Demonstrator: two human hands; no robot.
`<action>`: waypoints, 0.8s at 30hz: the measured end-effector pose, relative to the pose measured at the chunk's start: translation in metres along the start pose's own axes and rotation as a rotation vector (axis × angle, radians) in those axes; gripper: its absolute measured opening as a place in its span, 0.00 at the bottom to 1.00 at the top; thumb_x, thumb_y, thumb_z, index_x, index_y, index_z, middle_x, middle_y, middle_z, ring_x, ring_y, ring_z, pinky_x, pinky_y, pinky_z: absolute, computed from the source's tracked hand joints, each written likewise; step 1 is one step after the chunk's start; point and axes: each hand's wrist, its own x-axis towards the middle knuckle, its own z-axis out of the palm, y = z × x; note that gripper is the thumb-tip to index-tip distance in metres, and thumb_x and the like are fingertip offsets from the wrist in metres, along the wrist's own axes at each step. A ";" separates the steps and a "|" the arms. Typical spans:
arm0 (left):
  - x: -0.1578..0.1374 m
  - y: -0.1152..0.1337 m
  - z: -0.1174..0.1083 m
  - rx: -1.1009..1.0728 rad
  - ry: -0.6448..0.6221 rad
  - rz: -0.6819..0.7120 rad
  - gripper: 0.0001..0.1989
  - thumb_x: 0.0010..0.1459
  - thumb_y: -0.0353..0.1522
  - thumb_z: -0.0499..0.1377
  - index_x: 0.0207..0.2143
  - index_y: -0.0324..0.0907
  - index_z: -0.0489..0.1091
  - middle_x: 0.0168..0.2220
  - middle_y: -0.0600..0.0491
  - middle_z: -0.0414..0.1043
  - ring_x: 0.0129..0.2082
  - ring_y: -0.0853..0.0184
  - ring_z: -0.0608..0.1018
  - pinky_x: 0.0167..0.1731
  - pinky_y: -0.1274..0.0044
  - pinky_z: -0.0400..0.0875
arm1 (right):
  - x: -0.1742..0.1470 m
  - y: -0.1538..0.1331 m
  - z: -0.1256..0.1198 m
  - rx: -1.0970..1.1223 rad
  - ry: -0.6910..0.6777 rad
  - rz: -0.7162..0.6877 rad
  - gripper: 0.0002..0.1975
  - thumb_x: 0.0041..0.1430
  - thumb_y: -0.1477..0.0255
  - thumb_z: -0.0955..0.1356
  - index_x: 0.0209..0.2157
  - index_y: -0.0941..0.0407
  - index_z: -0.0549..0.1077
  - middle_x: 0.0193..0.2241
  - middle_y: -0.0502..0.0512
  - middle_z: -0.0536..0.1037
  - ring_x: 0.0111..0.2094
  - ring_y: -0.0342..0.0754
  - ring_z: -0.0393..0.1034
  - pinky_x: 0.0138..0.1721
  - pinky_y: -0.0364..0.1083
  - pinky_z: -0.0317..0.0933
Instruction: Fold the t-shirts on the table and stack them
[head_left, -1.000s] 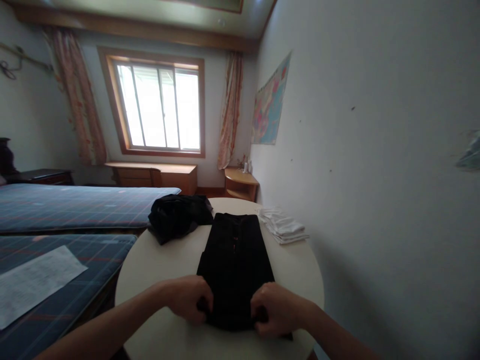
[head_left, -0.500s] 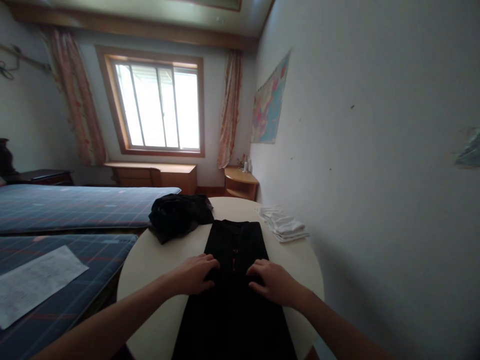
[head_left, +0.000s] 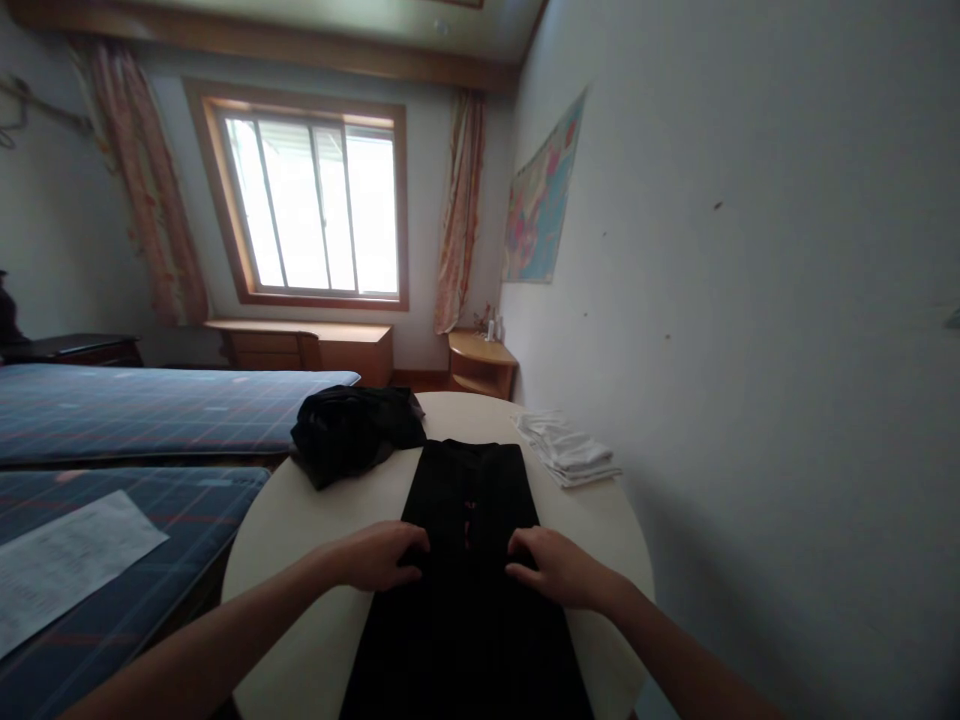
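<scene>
A long folded black garment (head_left: 471, 640) lies on the round cream table (head_left: 300, 600) and runs down out of the bottom of the view. Small reddish marks show near its far part. My left hand (head_left: 382, 556) is at its left side, fingers curled down onto the cloth. Across from it, my right hand (head_left: 559, 568) curls its fingers and thumb on the right side. Both hands appear to pinch the fabric, though the black cloth hides the fingertips partly.
A crumpled black garment (head_left: 356, 430) lies at the table's far left, and folded white cloths (head_left: 566, 450) at its far right. The wall (head_left: 765, 420) stands close on the right. Plaid mattresses (head_left: 172, 410) are on the left, one with a paper sheet (head_left: 75, 565) on it.
My hands have moved slightly apart toward the garment's sides, and their fingers have curled more. The garment keeps its place; the view has shifted a little.
</scene>
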 end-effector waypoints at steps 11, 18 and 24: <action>0.038 -0.005 -0.086 -0.107 0.129 0.137 0.12 0.60 0.37 0.57 0.44 0.43 0.71 0.38 0.54 0.75 0.35 0.66 0.75 0.38 0.77 0.68 | 0.035 0.025 -0.075 0.208 0.158 -0.119 0.13 0.61 0.62 0.67 0.43 0.55 0.75 0.38 0.53 0.79 0.38 0.48 0.71 0.44 0.46 0.63; 0.110 -0.038 -0.144 0.089 0.443 0.121 0.13 0.60 0.37 0.56 0.45 0.43 0.72 0.42 0.53 0.77 0.42 0.62 0.76 0.47 0.73 0.67 | 0.115 0.061 -0.128 0.182 0.426 -0.070 0.14 0.59 0.62 0.68 0.42 0.55 0.77 0.40 0.54 0.80 0.42 0.50 0.73 0.49 0.49 0.63; 0.162 -0.086 -0.085 0.093 0.491 -0.134 0.14 0.59 0.33 0.57 0.49 0.48 0.71 0.47 0.52 0.76 0.49 0.59 0.75 0.51 0.70 0.67 | 0.164 0.098 -0.078 0.142 0.434 0.067 0.17 0.59 0.75 0.65 0.49 0.59 0.74 0.47 0.59 0.78 0.49 0.48 0.71 0.56 0.48 0.59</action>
